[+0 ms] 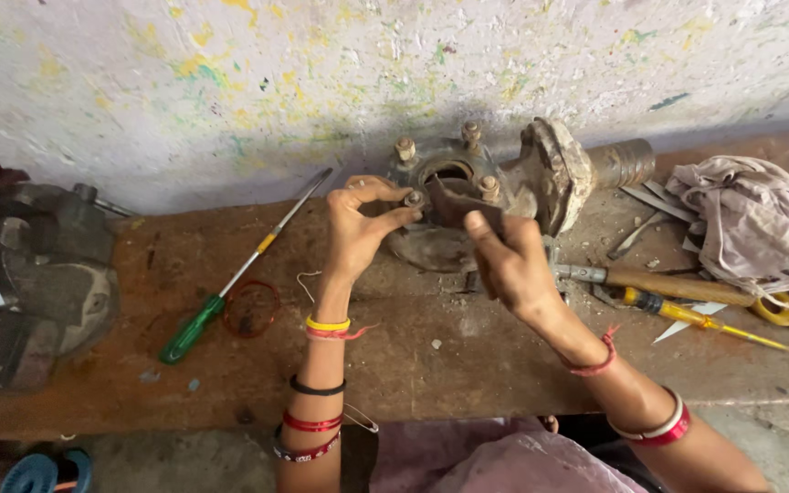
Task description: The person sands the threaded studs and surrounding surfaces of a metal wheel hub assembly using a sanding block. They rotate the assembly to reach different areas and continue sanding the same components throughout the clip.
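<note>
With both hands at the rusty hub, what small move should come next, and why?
Probably keep turning the stud nut with the left hand: its fingertips already pinch the nut on the wheel hub, while the right hand presses a dark flat piece against the hub's middle, seemingly steadying it.

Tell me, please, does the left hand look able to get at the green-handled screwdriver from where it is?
Probably yes. The left hand is pinching a stud on the wheel hub, and the screwdriver lies in the open on the bench to its left, with nothing between them.
</note>
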